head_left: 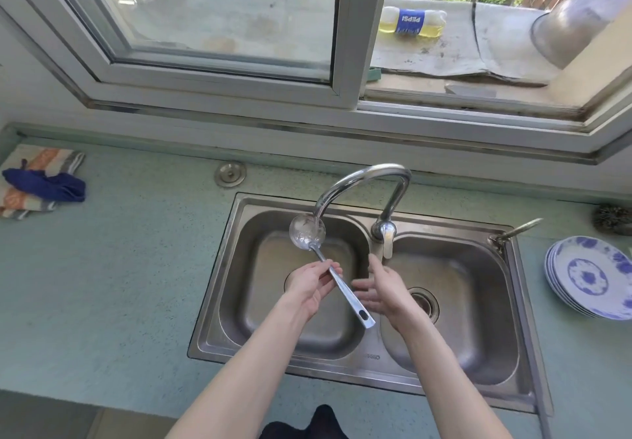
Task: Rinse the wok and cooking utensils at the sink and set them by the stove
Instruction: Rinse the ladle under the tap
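Observation:
A steel ladle (345, 293) is held over the left basin of a double steel sink (219, 288). Its round bowl (307, 230) sits right under the spout of the curved faucet (369, 182), and water runs into it. My left hand (313, 283) pinches the ladle's handle near its middle. My right hand (384, 289) hovers just right of the handle with fingers spread and holds nothing. No wok or stove is in view.
A stack of blue-and-white plates (595, 281) stands on the counter right of the sink, with a steel scourer (614, 219) behind it. Folded cloths (37, 182) lie at the far left. A Pepsi bottle (412, 21) and a metal pot (574, 24) rest outside the window.

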`<state>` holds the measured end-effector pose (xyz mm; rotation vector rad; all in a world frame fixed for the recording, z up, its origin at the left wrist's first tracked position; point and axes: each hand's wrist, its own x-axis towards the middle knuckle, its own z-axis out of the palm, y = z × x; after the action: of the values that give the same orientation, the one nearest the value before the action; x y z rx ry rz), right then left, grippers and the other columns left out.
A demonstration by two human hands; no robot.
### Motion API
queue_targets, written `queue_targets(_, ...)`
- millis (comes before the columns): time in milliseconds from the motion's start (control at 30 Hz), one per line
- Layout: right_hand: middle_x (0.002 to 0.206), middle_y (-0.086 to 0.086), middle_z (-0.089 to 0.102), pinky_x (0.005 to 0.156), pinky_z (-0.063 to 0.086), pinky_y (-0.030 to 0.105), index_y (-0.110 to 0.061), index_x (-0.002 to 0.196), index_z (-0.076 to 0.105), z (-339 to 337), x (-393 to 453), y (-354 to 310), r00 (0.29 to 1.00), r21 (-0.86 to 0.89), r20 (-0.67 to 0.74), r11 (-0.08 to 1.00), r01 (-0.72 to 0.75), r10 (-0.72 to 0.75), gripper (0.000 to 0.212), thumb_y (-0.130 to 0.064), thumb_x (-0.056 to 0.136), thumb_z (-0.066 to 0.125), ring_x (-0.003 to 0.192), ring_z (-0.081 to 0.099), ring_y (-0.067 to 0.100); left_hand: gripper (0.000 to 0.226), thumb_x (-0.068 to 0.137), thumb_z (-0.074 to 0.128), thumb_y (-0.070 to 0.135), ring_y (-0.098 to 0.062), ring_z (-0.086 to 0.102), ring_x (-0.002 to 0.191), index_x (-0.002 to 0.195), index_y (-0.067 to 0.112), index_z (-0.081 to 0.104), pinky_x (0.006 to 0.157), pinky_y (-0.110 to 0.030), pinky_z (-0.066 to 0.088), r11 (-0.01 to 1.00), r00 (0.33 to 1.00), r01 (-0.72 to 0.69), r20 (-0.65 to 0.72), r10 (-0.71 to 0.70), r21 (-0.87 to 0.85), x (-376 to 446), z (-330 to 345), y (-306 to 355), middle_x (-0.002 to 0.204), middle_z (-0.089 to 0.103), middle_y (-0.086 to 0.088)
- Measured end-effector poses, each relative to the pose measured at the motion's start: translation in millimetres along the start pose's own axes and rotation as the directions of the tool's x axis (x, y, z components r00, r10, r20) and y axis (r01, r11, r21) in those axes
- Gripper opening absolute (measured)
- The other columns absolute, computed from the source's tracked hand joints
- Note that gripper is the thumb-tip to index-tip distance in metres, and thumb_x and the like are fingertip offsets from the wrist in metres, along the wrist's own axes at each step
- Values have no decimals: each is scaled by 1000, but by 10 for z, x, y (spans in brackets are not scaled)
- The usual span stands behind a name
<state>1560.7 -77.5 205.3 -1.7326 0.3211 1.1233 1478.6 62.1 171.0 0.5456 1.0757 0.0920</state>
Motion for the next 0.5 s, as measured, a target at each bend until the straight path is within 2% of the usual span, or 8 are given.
queue_targets(100, 92, 12, 79, 56, 56, 31, -9, 124, 54, 57, -269, 18, 990, -73, 132, 996, -42, 51, 42, -48, 106, 54, 64, 73, 22, 9, 98, 60, -5, -26, 71, 78, 104, -10, 64, 61, -28, 62, 1000, 1000, -8, 8, 8, -2, 36, 17, 21, 88, 72, -21)
queue_targets(167, 79, 8, 72, 48, 45, 25, -5, 115, 64, 93, -310, 59, 992, -197, 125, 980, 19, 6, 37, -39, 105, 56, 53, 59, 16, 12, 97, 61, -5, -27, 72, 79, 107, -11, 64, 61, -29, 62, 1000, 1000, -16, 12, 16, -8, 66, 29, 34, 89, 72, -21)
queue_targets(233, 73, 3, 62, 48, 35, 23, -7, 101, 71, 133, -285, 113, 993, -334, 65, 936, 111, -95, 31, -33, 103, 56, 53, 49, 12, 13, 97, 62, -5, -27, 73, 80, 108, -11, 64, 62, -29, 62, 1000, 1000, -17, 19, 17, -7, 100, 32, 46, 92, 72, -22)
queue_targets(333, 66, -3, 62, 60, 41, 30, -13, 85, 72, 176, -273, 154, 976, -379, -27, 906, 189, -215, 30, -33, 101, 56, 60, 53, 14, 14, 96, 63, -4, -26, 75, 81, 108, -11, 65, 63, -30, 62, 999, 999, -18, 46, 16, 35, 147, 44, 83, 94, 73, -22)
queue_targets(500, 59, -7, 61, 66, 44, 36, -16, 81, 73, 139, -376, 223, 968, -381, -50, 901, 209, -246, 32, -38, 96, 57, 62, 54, 14, 15, 98, 66, 5, -27, 74, 83, 106, -7, 68, 63, -32, 63, 990, 998, -53, 22, 50, 132, 272, 7, 241, 96, 74, -20)
